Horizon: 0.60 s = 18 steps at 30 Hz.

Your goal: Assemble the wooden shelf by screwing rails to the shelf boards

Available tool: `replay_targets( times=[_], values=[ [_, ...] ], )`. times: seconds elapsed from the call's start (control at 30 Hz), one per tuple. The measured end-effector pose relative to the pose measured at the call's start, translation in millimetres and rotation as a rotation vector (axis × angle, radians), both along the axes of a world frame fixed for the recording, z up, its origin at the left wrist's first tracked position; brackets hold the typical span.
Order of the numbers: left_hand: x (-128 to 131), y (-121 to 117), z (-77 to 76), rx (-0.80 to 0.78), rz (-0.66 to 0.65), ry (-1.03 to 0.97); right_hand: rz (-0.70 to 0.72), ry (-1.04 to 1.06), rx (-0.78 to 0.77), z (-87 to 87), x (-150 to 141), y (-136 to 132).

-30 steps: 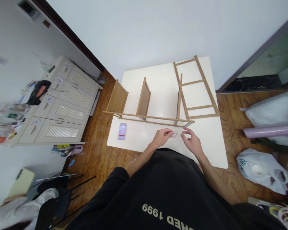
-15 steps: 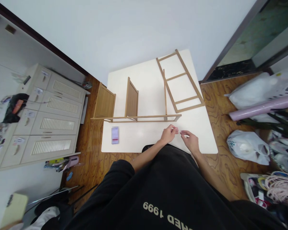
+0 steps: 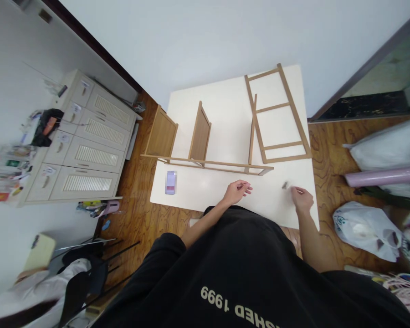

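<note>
My left hand (image 3: 237, 192) hovers over the white table (image 3: 218, 193) near its front edge, fingers curled and the thumb against them. Whatever it may hold is too small to make out. Farther right, my right hand (image 3: 302, 199) pinches at the edge of a small, blurred, see-through packet (image 3: 287, 185) with dark bits in it. Behind both hands, a wooden shelf frame (image 3: 225, 166) lies on its side, with two slatted-looking panels (image 3: 200, 134) and a thin crossbar (image 3: 252, 132) standing up from it. A separate ladder-like wooden frame (image 3: 295, 120) lies flat at the back right.
A phone (image 3: 171, 182) lies at the table's left front. White cabinets (image 3: 85, 150) stand to the left, a chair (image 3: 89, 278) at lower left. Plastic bags (image 3: 365, 230) and a pink roll (image 3: 382, 176) are on the floor at right. A wall (image 3: 225, 41) borders the table's back.
My hands have parted: the right moved right, where the small packet now shows by its fingertips. The left stays near the middle front. The view has shifted, so the table appears turned slightly.
</note>
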<state>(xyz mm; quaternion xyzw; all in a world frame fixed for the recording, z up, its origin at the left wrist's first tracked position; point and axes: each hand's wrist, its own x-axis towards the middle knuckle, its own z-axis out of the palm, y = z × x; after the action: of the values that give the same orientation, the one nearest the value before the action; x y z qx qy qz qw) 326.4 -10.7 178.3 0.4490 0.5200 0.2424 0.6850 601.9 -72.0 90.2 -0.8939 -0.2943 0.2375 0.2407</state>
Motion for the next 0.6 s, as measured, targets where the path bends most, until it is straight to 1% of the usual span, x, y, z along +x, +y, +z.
replay_targets(
  times=[0.07,0.1,0.13,0.2,0.23,0.3,0.37,0.4,0.5,0.6],
  values=[
    [-4.1,-1.7,1.1,0.002,0.026,0.011,-0.038,-0.064,-0.062,10.2,-3.3,-3.0],
    [-5.3,-2.3,1.3,0.008,0.032,0.016,-0.041,-0.072,-0.090,18.0,-7.7,-4.5],
    [-6.0,-2.7,1.3,0.021,0.030,0.023,-0.012,-0.064,-0.108,27.8,-14.1,-5.9],
    [-5.8,-2.7,0.9,0.074,0.013,0.045,0.127,0.050,-0.120,51.5,-32.2,-7.6],
    [-5.0,-2.3,0.6,0.106,0.002,0.058,0.201,0.109,-0.108,64.4,-43.2,-7.9],
    [-2.4,-0.7,0.4,0.153,-0.015,0.066,0.304,0.170,-0.039,89.4,-67.2,-6.7],
    [0.3,1.4,0.7,0.157,-0.030,0.034,0.385,0.293,0.059,109.5,-90.5,-3.5],
    [1.1,2.6,1.2,0.152,-0.039,0.010,0.414,0.365,0.118,116.8,-100.9,-1.3],
    [-0.1,6.6,3.9,0.157,-0.059,-0.036,0.441,0.501,0.228,128.1,-124.5,6.5],
    [-6.5,11.4,8.3,0.177,-0.069,-0.047,0.423,0.493,0.269,129.3,-137.1,13.5]
  ],
)
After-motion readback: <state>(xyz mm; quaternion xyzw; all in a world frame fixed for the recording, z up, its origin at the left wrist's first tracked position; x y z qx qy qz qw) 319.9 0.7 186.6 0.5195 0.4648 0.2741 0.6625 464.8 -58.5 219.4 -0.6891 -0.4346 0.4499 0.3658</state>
